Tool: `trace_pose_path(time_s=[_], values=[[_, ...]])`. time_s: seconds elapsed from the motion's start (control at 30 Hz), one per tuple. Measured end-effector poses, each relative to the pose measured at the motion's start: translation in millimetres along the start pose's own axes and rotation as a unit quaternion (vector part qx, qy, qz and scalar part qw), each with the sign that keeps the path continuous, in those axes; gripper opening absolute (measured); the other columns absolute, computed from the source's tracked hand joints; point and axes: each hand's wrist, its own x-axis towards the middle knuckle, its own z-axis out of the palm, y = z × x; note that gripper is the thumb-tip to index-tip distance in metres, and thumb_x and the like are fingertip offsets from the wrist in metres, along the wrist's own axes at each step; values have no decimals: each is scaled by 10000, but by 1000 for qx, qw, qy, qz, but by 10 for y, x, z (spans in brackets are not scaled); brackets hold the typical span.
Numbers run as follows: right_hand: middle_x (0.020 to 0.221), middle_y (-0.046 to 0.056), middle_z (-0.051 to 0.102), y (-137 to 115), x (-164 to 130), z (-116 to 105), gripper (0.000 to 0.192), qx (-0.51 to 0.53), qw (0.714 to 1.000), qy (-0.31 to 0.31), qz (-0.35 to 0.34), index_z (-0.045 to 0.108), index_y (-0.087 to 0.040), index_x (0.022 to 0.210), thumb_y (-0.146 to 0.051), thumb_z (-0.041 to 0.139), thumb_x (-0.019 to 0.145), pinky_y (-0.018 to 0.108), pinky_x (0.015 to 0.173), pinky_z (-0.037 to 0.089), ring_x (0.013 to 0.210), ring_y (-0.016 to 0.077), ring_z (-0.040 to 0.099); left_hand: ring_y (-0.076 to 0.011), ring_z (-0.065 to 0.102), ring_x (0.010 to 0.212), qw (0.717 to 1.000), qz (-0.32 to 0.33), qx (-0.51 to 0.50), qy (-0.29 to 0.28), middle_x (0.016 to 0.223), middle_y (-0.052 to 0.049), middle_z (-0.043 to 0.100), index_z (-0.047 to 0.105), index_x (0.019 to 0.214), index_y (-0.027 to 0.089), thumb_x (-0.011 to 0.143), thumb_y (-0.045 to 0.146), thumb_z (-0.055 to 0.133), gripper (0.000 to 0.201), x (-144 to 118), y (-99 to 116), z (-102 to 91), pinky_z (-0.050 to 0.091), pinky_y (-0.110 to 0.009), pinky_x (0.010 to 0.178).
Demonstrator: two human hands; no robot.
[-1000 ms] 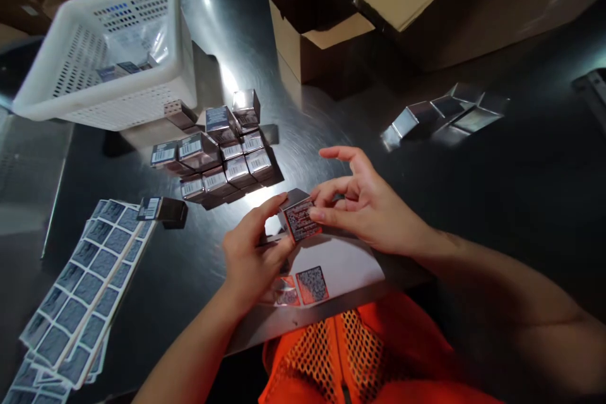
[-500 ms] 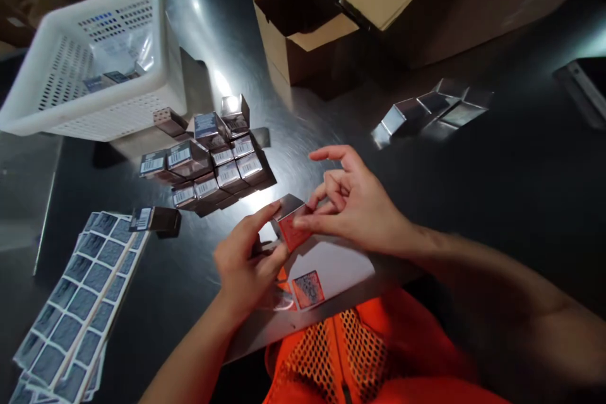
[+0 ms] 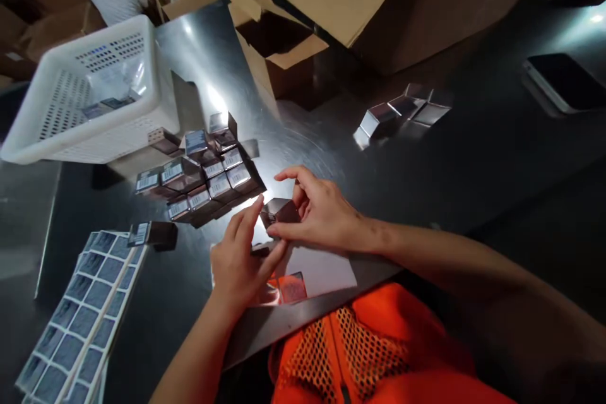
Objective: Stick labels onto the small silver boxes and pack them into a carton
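Both hands hold one small shiny box (image 3: 279, 210) just above a white backing sheet (image 3: 322, 268) near the table's front edge. My left hand (image 3: 241, 262) grips the box's left side with thumb and fingers. My right hand (image 3: 319, 211) closes over its top and right side. On the sheet, below my left hand, lies a red printed sticker (image 3: 291, 287). A cluster of several similar small boxes with barcode labels (image 3: 203, 173) stands just beyond my hands.
A white perforated basket (image 3: 89, 91) stands at the back left. Sticker sheets (image 3: 80, 315) lie at the left, with a single box (image 3: 154, 233) beside them. Open cardboard cartons (image 3: 279, 38) at the back, flat silver boxes (image 3: 398, 117) and a phone (image 3: 563, 82) to the right.
The box has turned so its red stickered face no longer shows. My right hand has closed down over the box. The view has shifted, and everything sits lower and further left.
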Motion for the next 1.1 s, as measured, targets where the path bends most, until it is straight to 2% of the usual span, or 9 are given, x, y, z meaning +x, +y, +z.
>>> trace_pose_path(time_s=[0.17,0.27,0.33,0.47,0.7,0.8,0.87,1.0,1.1], values=[[1063,47,668,-6,-61,-16,699,-26,981,3,-193,533,-192,1288,-461,879,743,337,822,524,904,176,642,-190,666,908,994,-98,0,54,1089,-60,703,650,1230,201,805,310,742,448,21,-66,7,505,-248,634],[1064,58,695,2,-68,-41,633,-124,940,-108,-299,581,-184,1239,-489,863,762,416,937,481,1001,227,629,-166,646,851,983,-165,-17,79,1057,-41,699,658,1204,205,768,279,750,451,42,-112,8,483,-232,603],[1061,65,697,24,-69,-14,649,-155,932,-170,-281,583,-168,1268,-440,877,758,440,953,473,1008,244,625,-167,650,867,975,-199,-30,95,1054,-39,695,667,1185,206,761,295,761,443,55,-134,0,487,-231,614],[1071,67,688,88,-71,92,506,-95,962,-193,-169,600,-177,1237,-286,846,808,385,923,513,1004,219,635,-174,653,872,958,-252,-37,128,1033,-39,675,660,1189,208,748,411,819,511,66,-170,-32,500,-245,625],[1321,156,539,48,-108,150,808,-111,986,-94,-79,543,-177,1361,-537,872,716,532,1082,445,1245,316,505,-167,649,922,931,-296,-72,203,1133,-58,639,613,1240,219,742,394,824,568,57,-194,-56,502,-213,610],[1242,110,623,34,-126,180,725,-66,989,-105,-76,575,-198,1308,-529,867,734,460,1036,481,1172,266,577,-176,644,983,913,-304,-114,246,1204,-82,627,609,1254,208,734,389,837,596,56,-171,-41,509,-200,617],[1120,58,694,34,-136,209,629,3,990,-132,-43,605,-216,1257,-482,866,751,360,890,535,1030,213,647,-178,647,986,906,-302,-136,263,1223,-93,618,604,1257,201,731,391,844,608,53,-161,-27,524,-206,638],[824,-21,731,11,-138,209,404,112,980,-155,57,642,-218,1190,-359,785,839,253,661,486,725,133,664,-167,644,935,917,-284,-103,262,1181,-78,630,616,1233,213,730,391,840,578,48,-165,-20,521,-215,633],[777,-20,750,-37,-134,143,368,95,980,-168,49,619,-220,1231,-382,704,912,264,649,468,686,140,669,-174,645,926,927,-272,-64,249,1131,-63,652,642,1207,218,737,389,828,534,52,-169,-35,505,-218,604]])
